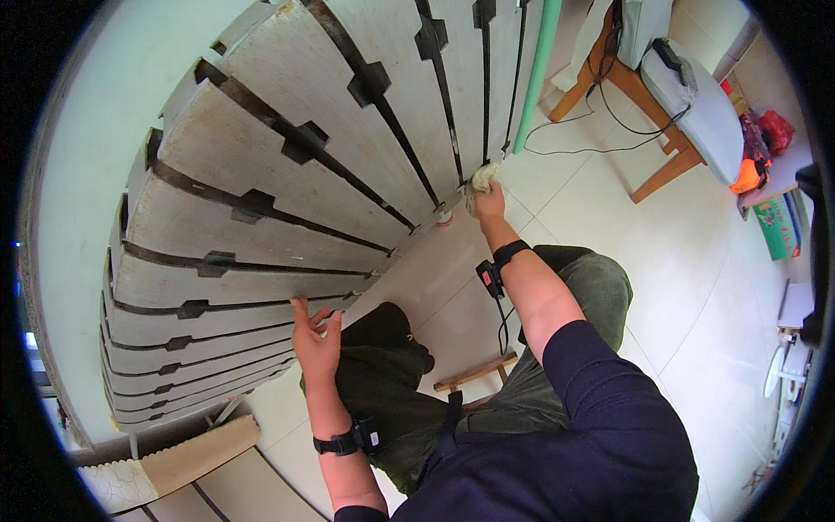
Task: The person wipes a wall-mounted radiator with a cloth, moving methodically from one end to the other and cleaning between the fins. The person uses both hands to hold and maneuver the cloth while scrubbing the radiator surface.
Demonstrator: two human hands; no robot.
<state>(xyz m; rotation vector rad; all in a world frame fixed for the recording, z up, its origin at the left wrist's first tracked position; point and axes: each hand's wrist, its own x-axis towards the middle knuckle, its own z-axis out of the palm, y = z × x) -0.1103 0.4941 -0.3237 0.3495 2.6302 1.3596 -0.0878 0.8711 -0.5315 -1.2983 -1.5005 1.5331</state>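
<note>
A large white panel radiator [365, 156] with dark gaps between its sections fills the upper left. My right hand [488, 199] grips a pale, crumpled cloth [483, 179] against the radiator's lower edge, near the green pipe [538, 78]. Lower down on the left, my left hand [318, 329] is raised at the radiator's lower sections with its fingers apart, a fingertip by one gap. Nothing shows in it. Each forearm wears a black strap with a small device.
A wooden chair [636, 98] with a pale seat and black cables stands at the upper right. A small wooden stool [476, 373] is between my legs. A green box [776, 225] lies at the far right, and a beige padded piece [202, 450] at the lower left.
</note>
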